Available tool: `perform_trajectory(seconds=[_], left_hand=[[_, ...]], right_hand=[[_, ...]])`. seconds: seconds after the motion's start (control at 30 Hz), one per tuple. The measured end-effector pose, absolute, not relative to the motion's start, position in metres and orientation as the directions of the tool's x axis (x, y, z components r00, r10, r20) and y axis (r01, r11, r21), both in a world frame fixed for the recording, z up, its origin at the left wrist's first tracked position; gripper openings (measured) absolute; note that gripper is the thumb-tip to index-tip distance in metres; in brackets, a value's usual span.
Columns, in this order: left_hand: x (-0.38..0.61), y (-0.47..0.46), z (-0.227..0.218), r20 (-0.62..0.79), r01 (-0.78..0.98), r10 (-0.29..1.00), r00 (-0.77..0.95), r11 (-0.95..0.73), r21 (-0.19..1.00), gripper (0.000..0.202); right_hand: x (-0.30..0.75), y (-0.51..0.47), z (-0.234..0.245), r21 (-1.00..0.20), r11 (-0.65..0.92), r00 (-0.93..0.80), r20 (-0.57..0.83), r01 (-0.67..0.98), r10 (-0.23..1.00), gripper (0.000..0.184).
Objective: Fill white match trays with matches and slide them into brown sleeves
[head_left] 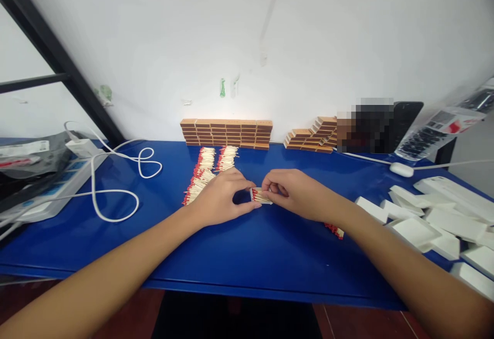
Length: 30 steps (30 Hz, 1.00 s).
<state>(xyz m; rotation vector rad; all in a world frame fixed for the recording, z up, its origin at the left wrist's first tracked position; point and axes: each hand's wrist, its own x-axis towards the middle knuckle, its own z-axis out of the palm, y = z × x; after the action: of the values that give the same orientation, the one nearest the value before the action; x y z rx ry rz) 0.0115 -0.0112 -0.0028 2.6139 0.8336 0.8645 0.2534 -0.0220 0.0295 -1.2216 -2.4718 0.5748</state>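
My left hand [222, 195] and my right hand [295, 191] meet at the middle of the blue table [239, 256]. Between their fingertips is a small white matchbox tray [261, 195] filled with red-tipped matches; both hands pinch it. Loose rows of red-tipped matches [204, 172] lie just behind my left hand. A few more matches [335, 230] peek out under my right wrist.
Stacked brown matchboxes [227, 133] line the wall, with a stepped stack [312, 138] to their right. White empty trays [428, 223] are piled at right. A power strip [57, 184] and white cables [116, 195] lie at left. A mouse [401, 169] sits far right.
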Motion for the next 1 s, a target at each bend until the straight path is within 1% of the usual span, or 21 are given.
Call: perform_trajectory(seconds=[0.13,0.23,0.3,0.37,0.5,0.6,0.73,0.83,0.93,1.0], left_hand=[[0.011,-0.01,-0.003,0.463,0.438,0.595,0.657,-0.801,0.408,0.025],[0.01,-0.009,-0.004,0.461,0.457,0.607,0.648,-0.794,0.401,0.029],[0.009,-0.009,-0.004,0.455,0.465,0.611,0.648,-0.791,0.399,0.031],[0.009,-0.008,-0.005,0.454,0.468,0.611,0.648,-0.79,0.396,0.033],[0.009,-0.008,-0.004,0.456,0.484,0.619,0.639,-0.785,0.386,0.031],[0.009,-0.007,-0.003,0.452,0.491,0.622,0.639,-0.783,0.382,0.029],[0.008,-0.007,-0.002,0.448,0.492,0.62,0.644,-0.784,0.378,0.029],[0.008,-0.007,-0.003,0.453,0.494,0.621,0.639,-0.783,0.377,0.03],[0.009,-0.008,-0.004,0.454,0.492,0.618,0.642,-0.786,0.375,0.03],[0.01,-0.008,-0.004,0.448,0.486,0.615,0.648,-0.788,0.379,0.028]], right_hand=[[0.253,-0.022,0.032,-0.488,0.551,-0.553,0.158,0.677,0.818,0.023],[0.269,-0.014,0.039,-0.459,0.509,-0.498,0.155,0.728,0.853,0.024],[0.285,-0.006,0.043,-0.433,0.46,-0.463,0.107,0.775,0.88,0.025],[0.3,0.002,0.045,-0.42,0.41,-0.439,0.03,0.809,0.898,0.026],[0.317,0.012,0.041,-0.437,0.316,-0.398,-0.11,0.842,0.911,0.036],[0.32,0.016,0.035,-0.433,0.29,-0.387,-0.154,0.854,0.909,0.039],[0.319,0.014,0.033,-0.418,0.283,-0.389,-0.194,0.863,0.9,0.037],[0.307,0.006,0.037,-0.479,0.307,-0.421,-0.15,0.822,0.895,0.038],[0.286,-0.007,0.041,-0.576,0.381,-0.479,-0.023,0.724,0.877,0.035],[0.271,-0.014,0.04,-0.606,0.426,-0.505,0.046,0.672,0.862,0.029]])
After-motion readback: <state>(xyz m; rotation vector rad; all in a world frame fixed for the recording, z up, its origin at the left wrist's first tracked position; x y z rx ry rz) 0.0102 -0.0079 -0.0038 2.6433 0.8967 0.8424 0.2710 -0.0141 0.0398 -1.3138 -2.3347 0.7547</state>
